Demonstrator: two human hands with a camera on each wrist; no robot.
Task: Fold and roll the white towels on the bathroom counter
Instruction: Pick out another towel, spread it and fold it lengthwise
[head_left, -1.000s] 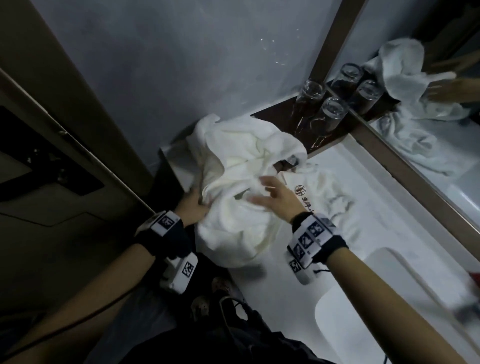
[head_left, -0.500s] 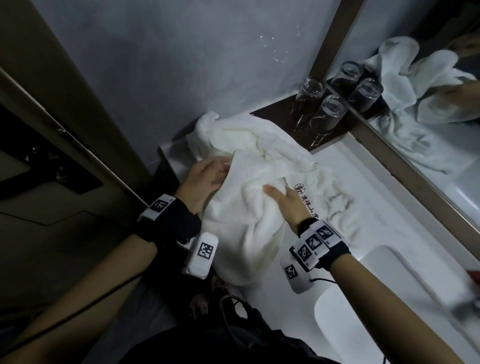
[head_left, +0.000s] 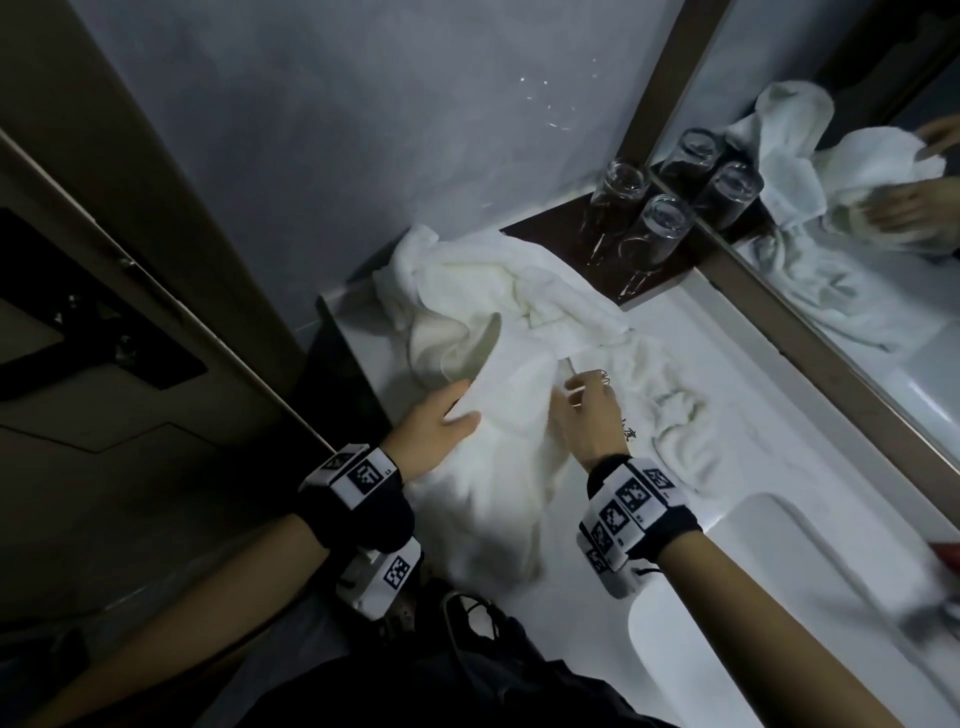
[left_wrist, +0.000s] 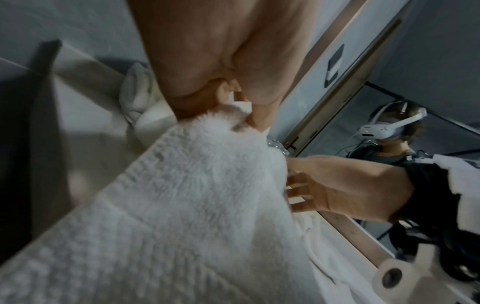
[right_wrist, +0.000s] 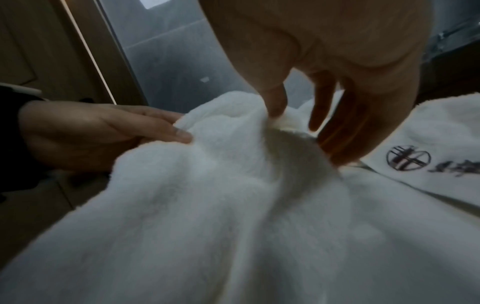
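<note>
A white towel (head_left: 501, 467) lies crumpled at the counter's left end and hangs over the front edge. My left hand (head_left: 452, 410) grips its left edge, thumb on top; the left wrist view shows that hand (left_wrist: 233, 102) pinching a fold of the towel (left_wrist: 194, 205). My right hand (head_left: 576, 389) pinches the cloth a little to the right, and in the right wrist view its thumb and fingers (right_wrist: 279, 111) close on a ridge of towel (right_wrist: 233, 205). A second white towel (head_left: 654, 400) with a black logo (right_wrist: 407, 157) lies beside my right hand. More white towelling (head_left: 467, 280) is heaped behind.
Two upturned glasses (head_left: 660, 223) stand on a dark tray (head_left: 550, 239) in the back corner against the mirror (head_left: 857, 291). A white sink basin (head_left: 753, 597) lies at the right front. A toilet roll (left_wrist: 389, 277) sits low at the right. A grey wall is at the left.
My right hand, open over the pile a second ago, now pinches the towel. My left hand has moved up, then back toward me along the edge, and more towel hangs over the front.
</note>
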